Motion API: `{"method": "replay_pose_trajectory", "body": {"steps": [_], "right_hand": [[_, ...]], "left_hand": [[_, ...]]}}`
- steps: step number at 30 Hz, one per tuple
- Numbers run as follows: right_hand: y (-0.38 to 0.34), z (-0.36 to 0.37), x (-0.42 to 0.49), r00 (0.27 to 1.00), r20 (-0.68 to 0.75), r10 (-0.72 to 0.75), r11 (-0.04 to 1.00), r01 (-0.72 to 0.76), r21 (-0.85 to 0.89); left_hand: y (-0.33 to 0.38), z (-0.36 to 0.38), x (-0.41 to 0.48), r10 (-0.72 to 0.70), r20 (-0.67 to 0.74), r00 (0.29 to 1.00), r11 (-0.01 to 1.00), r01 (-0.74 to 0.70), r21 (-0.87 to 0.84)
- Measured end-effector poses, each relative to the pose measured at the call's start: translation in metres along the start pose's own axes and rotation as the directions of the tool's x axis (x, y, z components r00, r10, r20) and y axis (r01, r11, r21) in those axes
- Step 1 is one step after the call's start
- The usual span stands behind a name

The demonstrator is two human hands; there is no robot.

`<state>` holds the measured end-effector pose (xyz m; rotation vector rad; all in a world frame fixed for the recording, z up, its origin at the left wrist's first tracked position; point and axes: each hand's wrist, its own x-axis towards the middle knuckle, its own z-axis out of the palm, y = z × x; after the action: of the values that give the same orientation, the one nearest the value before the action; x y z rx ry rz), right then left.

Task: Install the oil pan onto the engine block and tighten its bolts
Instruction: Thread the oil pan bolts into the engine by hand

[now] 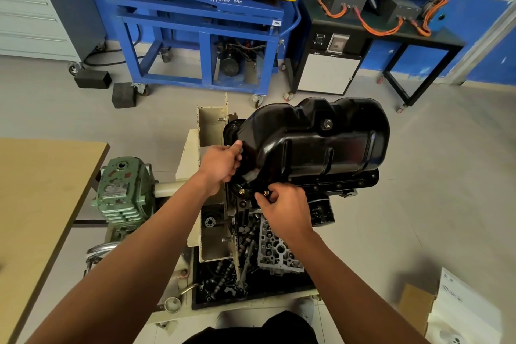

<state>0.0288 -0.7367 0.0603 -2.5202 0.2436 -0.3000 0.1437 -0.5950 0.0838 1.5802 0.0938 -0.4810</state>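
A glossy black oil pan sits on the upturned engine block, held on a cream stand. My left hand grips the pan's near-left end, thumb up on its side. My right hand pinches a brass-coloured bolt at the pan's front flange. A second bolt stands in the flange corner just to its left. Several dark bolts line the flange's right side.
A black tray under the engine holds a cylinder head and loose parts. A green gearbox stands to the left beside a wooden table. A blue cart and a black bench stand behind. Cardboard and papers lie lower right.
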Motion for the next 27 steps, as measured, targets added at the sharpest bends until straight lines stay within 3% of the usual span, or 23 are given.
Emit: {"method": "replay_pose_trajectory", "body": {"steps": [9, 20, 27], "right_hand": [[-0.0006, 0.0033, 0.0006, 0.999, 0.047, 0.015, 1.0, -0.016, 0.02], [-0.0076, 0.0007, 0.0001, 0.996, 0.034, 0.078, 0.986, -0.072, -0.148], [-0.0061, -0.0003, -0.0043, 0.996, 0.079, 0.031, 0.98, -0.015, -0.198]], "left_hand": [[0.0003, -0.0003, -0.0009, -0.001, 0.002, 1.0, 1.0, 0.001, 0.002], [0.0001, -0.0001, -0.0038, 0.012, 0.008, 1.0, 1.0, -0.012, 0.0], [0.0, -0.0001, -0.0051, 0.006, 0.006, 1.0, 1.0, -0.006, 0.006]]}}
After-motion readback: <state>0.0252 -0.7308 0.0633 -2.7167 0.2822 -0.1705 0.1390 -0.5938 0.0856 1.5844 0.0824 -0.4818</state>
